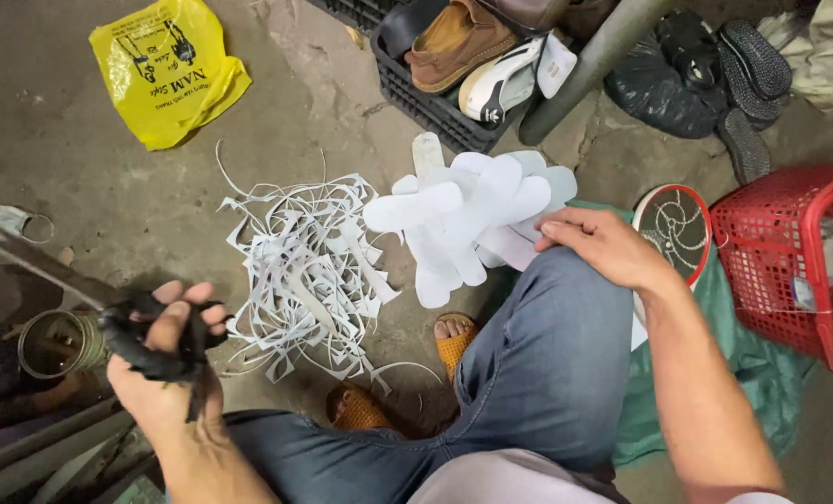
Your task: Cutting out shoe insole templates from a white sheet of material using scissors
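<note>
The left hand (160, 359) holds black scissors (151, 341) in a closed grip above the floor; the right hand (603, 245) rests loosely open on white cut-out insoles (472, 219), beside paper scraps (309, 271)

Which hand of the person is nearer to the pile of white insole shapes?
Right. The right hand touches the edge of the white insole shapes. The left hand is far off, beyond the white paper scraps, holding black scissors.
</note>
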